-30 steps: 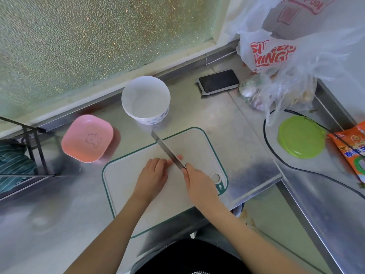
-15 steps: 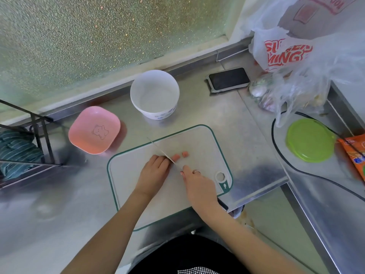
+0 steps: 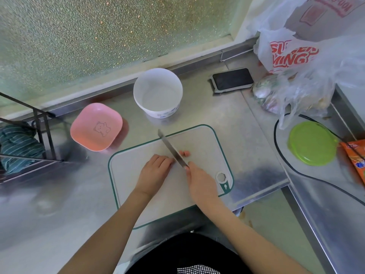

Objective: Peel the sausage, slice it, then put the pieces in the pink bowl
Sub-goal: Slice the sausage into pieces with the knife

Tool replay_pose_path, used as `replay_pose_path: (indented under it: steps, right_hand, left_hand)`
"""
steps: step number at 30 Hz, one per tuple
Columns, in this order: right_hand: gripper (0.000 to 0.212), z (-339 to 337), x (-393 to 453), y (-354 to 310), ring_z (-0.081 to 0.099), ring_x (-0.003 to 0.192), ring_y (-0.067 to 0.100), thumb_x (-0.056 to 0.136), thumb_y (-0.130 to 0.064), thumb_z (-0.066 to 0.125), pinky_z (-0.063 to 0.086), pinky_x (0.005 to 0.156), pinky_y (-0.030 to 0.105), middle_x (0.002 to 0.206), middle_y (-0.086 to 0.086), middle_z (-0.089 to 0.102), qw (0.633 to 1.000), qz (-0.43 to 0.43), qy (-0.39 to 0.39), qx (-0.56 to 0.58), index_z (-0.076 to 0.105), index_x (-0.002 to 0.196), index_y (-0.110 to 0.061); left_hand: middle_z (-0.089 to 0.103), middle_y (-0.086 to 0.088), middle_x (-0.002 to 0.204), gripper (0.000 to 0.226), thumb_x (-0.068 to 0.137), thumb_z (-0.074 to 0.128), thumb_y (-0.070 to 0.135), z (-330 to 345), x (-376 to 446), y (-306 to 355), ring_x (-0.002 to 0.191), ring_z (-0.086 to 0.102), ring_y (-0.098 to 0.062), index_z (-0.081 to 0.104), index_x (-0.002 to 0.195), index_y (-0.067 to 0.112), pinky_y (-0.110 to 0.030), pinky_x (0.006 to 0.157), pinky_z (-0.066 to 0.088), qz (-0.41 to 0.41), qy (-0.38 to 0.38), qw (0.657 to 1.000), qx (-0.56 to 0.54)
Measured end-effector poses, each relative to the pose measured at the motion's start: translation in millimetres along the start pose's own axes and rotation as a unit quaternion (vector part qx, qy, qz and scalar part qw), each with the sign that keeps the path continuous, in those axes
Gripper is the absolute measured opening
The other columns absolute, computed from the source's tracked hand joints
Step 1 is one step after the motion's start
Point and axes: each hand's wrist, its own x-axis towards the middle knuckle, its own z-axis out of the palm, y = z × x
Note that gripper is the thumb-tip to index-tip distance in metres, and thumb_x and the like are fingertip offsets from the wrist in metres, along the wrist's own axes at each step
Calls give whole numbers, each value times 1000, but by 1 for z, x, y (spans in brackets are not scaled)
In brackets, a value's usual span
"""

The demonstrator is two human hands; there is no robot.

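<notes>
We are mid-slice on the cutting board (image 3: 199,143), which we take as our landmark. Our right hand (image 3: 199,182) is clenched around the handle of the knife (image 3: 171,148), whose blade runs up and away from the hand toward the board's far edge. Our left hand (image 3: 155,171) sits near the middle of the board, its grip curled down over the sausage (image 3: 184,153); only a short pink end shows, just beyond the blade on its right side, and we cannot tell how much is left under the fingers. The pink bowl (image 3: 96,126) stands off the board's far left corner, with no pieces in it that we can see. A white bowl (image 3: 158,91) stands just beyond the board's far edge.

The main risk, as we judge it, is the blade lying right against our left fingertips: with so short a stub to hold, a slip could nick a finger. The loose pink end could also roll off the board onto the desk (image 3: 246,135). Later, the white bowl is the nearer one, so pieces could land in the wrong dish.
</notes>
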Motion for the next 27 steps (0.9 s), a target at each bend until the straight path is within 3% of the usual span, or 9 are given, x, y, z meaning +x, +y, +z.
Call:
replay_pose_path:
  steps: [3, 8, 12, 16, 18, 21, 24, 27]
  right_hand:
    - [34, -5, 3, 3, 62, 77, 36, 101, -35, 31, 38, 63, 34, 83, 16, 68, 997, 14, 18, 71, 54, 106, -11]
    - [35, -8, -5, 8, 62, 72, 35, 100, -37, 30, 47, 63, 40, 79, 16, 66, 999, -14, 33, 37, 53, 105, -11]
    - [32, -4, -10, 4, 62, 69, 35, 101, -35, 31, 34, 56, 34, 79, 14, 65, 997, -66, 32, -9, 52, 110, -13]
    - [30, 1, -12, -1, 62, 68, 35, 101, -34, 32, 38, 56, 34, 80, 12, 65, 995, -87, 31, -37, 52, 111, -14]
    - [30, 2, -12, -2, 63, 67, 35, 100, -34, 33, 44, 56, 37, 80, 12, 66, 995, -86, 28, -43, 52, 111, -13]
    - [25, 2, -14, -4, 62, 58, 35, 99, -31, 40, 44, 50, 35, 72, 12, 65, 994, -91, 34, -57, 55, 106, -12]
    - [29, 2, -16, -5, 62, 59, 35, 100, -32, 37, 42, 51, 34, 76, 11, 64, 993, -90, 20, -77, 54, 111, -12]
    - [28, 2, -16, -8, 62, 57, 33, 100, -32, 37, 37, 49, 32, 77, 11, 63, 989, -98, 12, -106, 53, 112, -13]
  left_hand:
    - [72, -14, 90, 23, 73, 77, 4, -1, -1, 1, 79, 65, -34, 69, 94, 3, -38, 67, 59, -6, -7, 1000, -4]
    - [72, -12, 92, 17, 84, 61, 10, -2, -2, -1, 83, 66, -32, 69, 97, 4, -38, 71, 57, -12, -4, 1000, -10]
    - [71, -10, 93, 33, 79, 43, 16, -6, -14, -4, 86, 67, -31, 69, 97, 6, -34, 67, 53, -27, -17, 999, 19]
    - [72, -11, 91, 30, 78, 45, 14, -8, -18, -3, 82, 67, -32, 69, 94, 4, -33, 64, 52, -17, -6, 999, 44]
    - [71, -13, 88, 21, 75, 58, 5, -7, -18, -2, 79, 66, -34, 69, 93, 3, -34, 64, 53, -15, 5, 999, 51]
    - [70, -15, 88, 32, 66, 76, -1, -5, -19, -3, 78, 65, -36, 69, 97, 1, -37, 65, 55, -27, 8, 999, 43]
    - [70, -14, 93, 34, 71, 73, 3, -3, -23, -7, 85, 62, -35, 68, 105, 3, -39, 67, 56, -12, 17, 998, 56]
    - [69, -11, 99, 39, 79, 62, 9, -4, -23, -8, 94, 46, -27, 64, 118, 9, -39, 70, 54, -17, 13, 999, 40]
